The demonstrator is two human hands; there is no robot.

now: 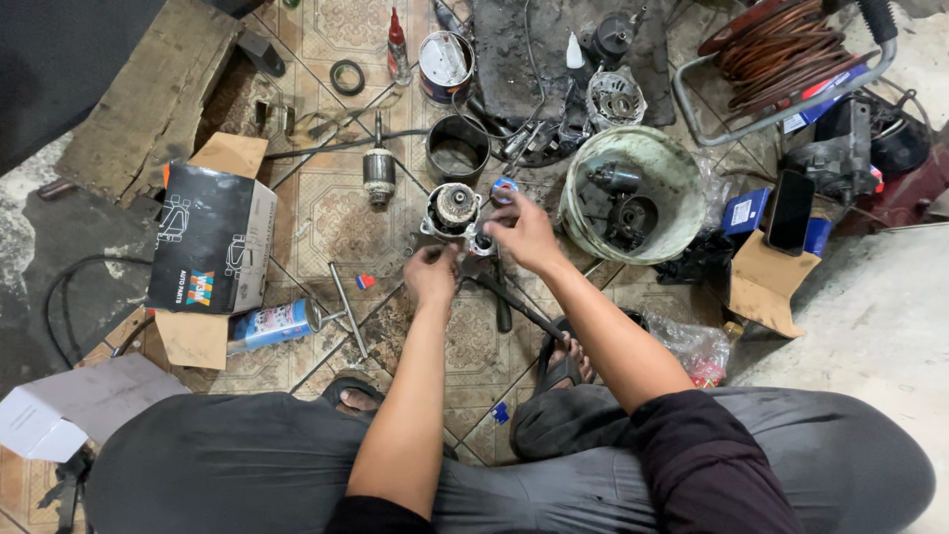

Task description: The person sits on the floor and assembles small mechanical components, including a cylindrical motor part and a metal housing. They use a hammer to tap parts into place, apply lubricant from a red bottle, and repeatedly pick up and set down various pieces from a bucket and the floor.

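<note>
Fingers of the right hand (522, 232) were curled inward, thumb and forefinger pinched at the small metal part (481, 242) just beside the motor housing (451, 210); whether they fully gripped it could not be told. Left hand (432, 274) sat just below that housing, fingers bent in a loose fist; what it held, if anything, was hidden. Motor housing stood upright on the tiled floor (326, 213), round top face up, between the two hands and slightly above them in the view.

A dark-handled tool (514, 307) lay at a slant under the right wrist, running down toward the sandalled foot (565, 364). Armature (379, 173) lay left of the housing, near but apart. Black cup (458, 150) stood just behind the housing. Pale green bucket (633, 193) with dark motor parts inside stood right of the right hand, close. Black cardboard box (213, 242) sat open well left. Blue spray can (272, 324) lay on its side below the box, a thin metal rod (348, 309) beside it. Copper wire coil (786, 44) sat in a frame at upper right, well apart. Phone (790, 212) rested on the clutter right of the bucket. White box (69, 405) lay at lower left by the knee.
</note>
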